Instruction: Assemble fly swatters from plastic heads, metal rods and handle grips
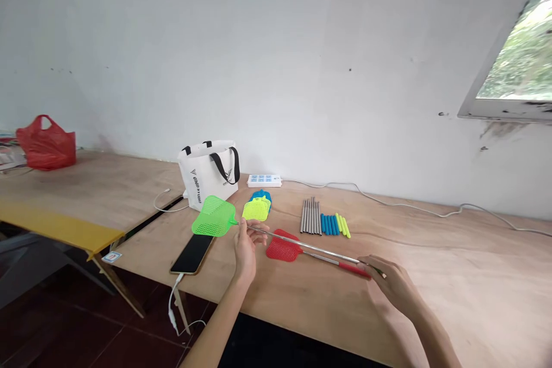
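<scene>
A green fly swatter [214,217] with a long, drawn-out metal rod is held above the table between my two hands. My left hand [245,250] pinches the rod just beside the green mesh head, other fingers loosely spread. At the opposite end, my right hand [394,282] is closed round the rod and mostly hides whatever grip is there. Below the rod lies a red fly swatter [283,245], its red handle reaching toward my right hand. Behind are yellow swatter heads [256,210] over blue ones [268,195], grey metal rods [310,217], blue handles [330,225] and yellow handles [343,226].
A phone [192,254] on a cable lies near the table's left edge. Beyond it stand a white tote bag [207,175] and a power strip [264,181], whose cord runs along the wall. A red plastic bag [47,146] sits on another table [107,184].
</scene>
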Demonstrator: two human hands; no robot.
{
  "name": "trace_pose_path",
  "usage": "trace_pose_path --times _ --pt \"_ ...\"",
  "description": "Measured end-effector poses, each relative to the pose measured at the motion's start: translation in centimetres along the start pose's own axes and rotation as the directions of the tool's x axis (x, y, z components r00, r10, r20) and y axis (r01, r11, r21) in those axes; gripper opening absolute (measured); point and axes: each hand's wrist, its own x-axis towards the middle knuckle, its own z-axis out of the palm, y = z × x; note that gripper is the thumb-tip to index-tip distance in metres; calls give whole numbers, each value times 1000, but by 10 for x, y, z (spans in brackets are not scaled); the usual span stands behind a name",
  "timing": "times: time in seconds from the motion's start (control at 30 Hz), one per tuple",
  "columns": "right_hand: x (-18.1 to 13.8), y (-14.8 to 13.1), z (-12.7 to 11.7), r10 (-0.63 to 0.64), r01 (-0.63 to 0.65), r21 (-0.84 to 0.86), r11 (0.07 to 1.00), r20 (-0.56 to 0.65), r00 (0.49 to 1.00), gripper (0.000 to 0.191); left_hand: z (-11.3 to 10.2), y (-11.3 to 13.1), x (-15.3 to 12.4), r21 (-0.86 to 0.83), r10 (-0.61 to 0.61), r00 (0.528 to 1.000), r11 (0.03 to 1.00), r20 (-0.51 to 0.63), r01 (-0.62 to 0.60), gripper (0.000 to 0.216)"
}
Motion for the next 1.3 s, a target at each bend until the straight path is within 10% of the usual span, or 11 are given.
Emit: trace_pose_path --times 0.2,0.47,0.83,1.03,1.3 --pt "3 -42 26 -97 99 -46 994 55 994 48 21 -35 -39 97 -109 983 991 147 96 62" --pt "5 -54 66 -93 107 -114 988 124 988 41 35 -79 -89 347 -499 745 861 442 371 83" --pt "5 -16 79 -199 158 -416 896 -58 978 26 29 -71 -88 593 -511 529 805 678 17 52" --pt "5 -23 76 -235 202 -409 890 -32 971 19 30 -60 -82 632 -476 543 763 692 -137 48" --pt "-6 -51 99 -177 191 -272 943 75 981 24 26 -53 -85 694 -336 611 260 717 -671 27"
